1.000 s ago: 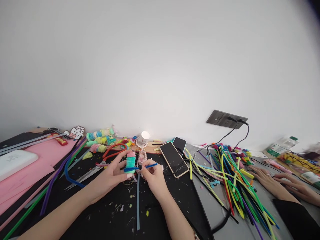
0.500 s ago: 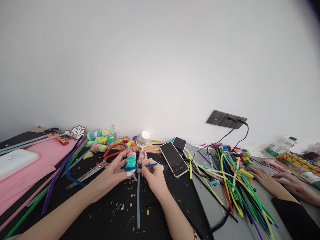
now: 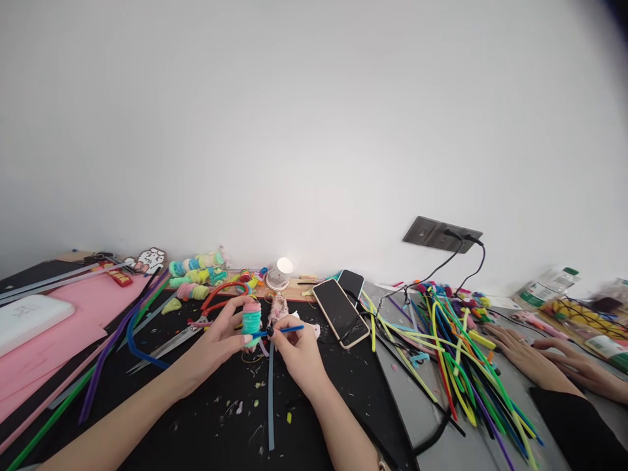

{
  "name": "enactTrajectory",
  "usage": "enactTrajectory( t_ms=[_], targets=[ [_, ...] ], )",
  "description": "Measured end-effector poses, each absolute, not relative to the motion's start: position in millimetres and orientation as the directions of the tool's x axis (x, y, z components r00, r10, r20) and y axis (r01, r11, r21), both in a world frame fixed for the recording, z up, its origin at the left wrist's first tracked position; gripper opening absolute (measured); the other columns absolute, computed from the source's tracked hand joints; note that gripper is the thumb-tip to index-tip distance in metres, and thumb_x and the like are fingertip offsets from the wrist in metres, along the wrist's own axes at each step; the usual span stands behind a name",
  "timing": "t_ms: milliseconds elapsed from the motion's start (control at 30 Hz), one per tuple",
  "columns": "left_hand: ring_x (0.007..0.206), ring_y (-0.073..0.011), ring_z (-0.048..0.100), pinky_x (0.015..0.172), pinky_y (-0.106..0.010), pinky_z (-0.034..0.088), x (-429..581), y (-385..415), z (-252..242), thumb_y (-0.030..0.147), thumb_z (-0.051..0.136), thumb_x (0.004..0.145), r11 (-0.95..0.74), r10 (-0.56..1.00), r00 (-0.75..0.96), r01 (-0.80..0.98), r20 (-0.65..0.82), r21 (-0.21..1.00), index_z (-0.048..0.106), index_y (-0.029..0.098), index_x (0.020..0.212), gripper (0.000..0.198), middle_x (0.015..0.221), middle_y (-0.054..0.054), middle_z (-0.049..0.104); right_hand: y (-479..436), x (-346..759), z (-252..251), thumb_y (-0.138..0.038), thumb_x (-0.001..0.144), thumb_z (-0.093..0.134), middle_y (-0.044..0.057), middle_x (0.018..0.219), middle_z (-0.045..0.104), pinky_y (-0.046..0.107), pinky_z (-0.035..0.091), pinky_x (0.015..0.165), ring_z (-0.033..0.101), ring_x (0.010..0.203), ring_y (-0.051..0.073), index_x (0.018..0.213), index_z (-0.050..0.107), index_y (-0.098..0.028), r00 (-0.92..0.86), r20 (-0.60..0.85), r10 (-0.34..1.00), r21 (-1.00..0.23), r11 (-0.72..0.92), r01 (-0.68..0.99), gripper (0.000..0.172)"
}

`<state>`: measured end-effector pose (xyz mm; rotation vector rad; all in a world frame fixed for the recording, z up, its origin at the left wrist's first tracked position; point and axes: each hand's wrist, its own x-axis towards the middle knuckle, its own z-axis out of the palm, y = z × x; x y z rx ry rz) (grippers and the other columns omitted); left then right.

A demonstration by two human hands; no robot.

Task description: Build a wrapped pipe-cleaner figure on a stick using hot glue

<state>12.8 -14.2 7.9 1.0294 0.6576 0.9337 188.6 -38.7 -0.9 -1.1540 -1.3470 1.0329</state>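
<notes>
My left hand (image 3: 226,337) grips a roll of coiled pipe cleaner (image 3: 252,320), pink at the top and turquoise below. A dark blue pipe cleaner (image 3: 293,328) runs from the roll's lower part to my right hand (image 3: 297,350), whose thumb and forefinger pinch it. Just behind my fingers lies a pinkish patterned object (image 3: 279,307), partly covered by them. A grey-blue strip (image 3: 271,405) lies on the black mat (image 3: 206,418) below my hands. Scissors (image 3: 171,343) with red handles rest left of my left hand.
Finished-looking coiled rolls (image 3: 193,291) and a paper cup (image 3: 280,273) stand by the wall. Two phones (image 3: 338,314) lie right of my hands, near a pile of loose pipe cleaners (image 3: 461,366). Another person's hands (image 3: 524,356) rest at far right. Pink sheets (image 3: 112,304) lie left.
The blue pipe cleaner's free end now slants a little differently, and my right hand has shifted slightly lower beside the roll. Both hands keep their hold.
</notes>
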Motion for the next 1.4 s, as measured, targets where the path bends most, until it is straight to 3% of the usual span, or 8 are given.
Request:
enactTrajectory(
  t_ms=[400, 667, 900, 1233, 1400],
  targets=[
    [0.08, -0.0185, 0.056, 0.072, -0.032, 0.042, 13, -14, 6, 0.03, 0.067, 0.077, 0.123, 0.894, 0.449, -0.261, 0.008, 0.957, 0.042, 0.032, 0.112, 0.042, 0.09, 0.002, 0.058, -38, 189, -5, -0.036, 0.079, 0.066, -0.005, 0.059, 0.047, 0.024, 0.028, 0.049, 0.038, 0.05, 0.01, 0.07, 0.059, -0.019, -0.03, 0.169, 0.985, -0.981, 0.171, 0.09, 0.021],
    [0.08, -0.0147, 0.054, 0.073, -0.028, 0.042, 12, -12, 2, 0.026, 0.067, 0.078, 0.084, 0.892, 0.45, -0.253, 0.041, 0.964, 0.039, 0.03, 0.109, 0.041, 0.087, 0.005, 0.057, -39, 188, -3, -0.034, 0.08, 0.064, -0.004, 0.059, 0.048, 0.023, 0.029, 0.049, 0.039, 0.051, 0.011, 0.07, 0.059, -0.019, -0.027, 0.195, 0.98, -0.972, 0.197, 0.129, 0.018],
    [0.079, -0.0176, 0.055, 0.07, -0.03, 0.041, 11, -10, 3, 0.029, 0.065, 0.079, -0.058, 0.893, 0.439, -0.102, 0.097, 0.993, 0.04, 0.028, 0.103, 0.035, 0.091, 0.002, 0.055, -40, 190, -3, -0.03, 0.08, 0.061, -0.004, 0.058, 0.047, 0.023, 0.028, 0.049, 0.038, 0.051, 0.011, 0.068, 0.059, -0.019, -0.009, 0.217, 0.976, -0.957, 0.214, 0.196, 0.016],
    [0.09, -0.0183, 0.057, 0.086, -0.035, 0.047, 17, -10, -6, 0.025, 0.06, 0.082, -0.302, 0.905, 0.318, 0.012, 0.283, 0.953, 0.042, 0.026, 0.104, 0.028, 0.096, -0.001, 0.051, -53, 186, 7, -0.018, 0.084, 0.053, -0.001, 0.063, 0.053, 0.026, 0.035, 0.059, 0.049, 0.06, 0.015, 0.065, 0.053, -0.021, -0.116, 0.456, 0.883, -0.763, 0.454, 0.461, 0.019],
    [0.094, -0.0211, 0.059, 0.088, -0.036, 0.047, 14, -8, -3, 0.027, 0.061, 0.082, -0.311, 0.912, 0.297, 0.045, 0.285, 0.949, 0.043, 0.026, 0.104, 0.028, 0.101, -0.002, 0.053, -54, 184, 4, -0.02, 0.089, 0.052, 0.0, 0.068, 0.056, 0.027, 0.037, 0.062, 0.051, 0.063, 0.016, 0.074, 0.058, -0.022, -0.245, 0.446, 0.861, -0.702, 0.506, 0.501, 0.016]
  ],
)
